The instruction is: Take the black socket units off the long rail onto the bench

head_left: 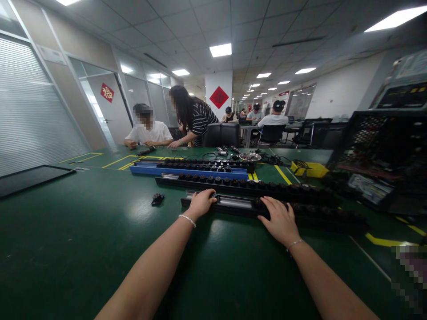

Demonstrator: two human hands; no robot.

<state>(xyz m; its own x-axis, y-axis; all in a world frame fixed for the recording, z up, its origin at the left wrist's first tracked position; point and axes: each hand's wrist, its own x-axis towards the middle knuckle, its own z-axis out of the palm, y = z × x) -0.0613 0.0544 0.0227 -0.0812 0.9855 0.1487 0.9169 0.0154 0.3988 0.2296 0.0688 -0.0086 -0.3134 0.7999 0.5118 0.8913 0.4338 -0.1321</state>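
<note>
A green tabletop (pixel 110 249) fills the lower part of an office, and the near black rail (pixel 236 208) lies across it, in front of the person. The left hand (pixel 202 202) touches this rail close to its left end; its fingers are bent and near together over the upper edge, but I cannot tell if they hold some small piece. The right hand (pixel 279 221) lies over the rail farther to the right, with fingers moderately spread and the thumb apart on the near side; I cannot tell whether it grips. Each wrist wears a thin bracelet. Between the hands, the rail shows a silvery channel; right of the right hand, dark round pieces sit along it.

To the left of the rail, well apart, stands a small black part (pixel 158 199). Just behind the rail is a second black rail (pixel 218 182) with a row of round pieces, and behind this a blue rail (pixel 187 171). Farther behind the rail are a metal dish (pixel 250 157) and, more to the right, a yellow bin (pixel 309 169) with black cable. To the right stands an open computer case (pixel 380 155). Beyond the rail, across the table, one person (pixel 150 131) sits and another person (pixel 195 115) leans over.
</note>
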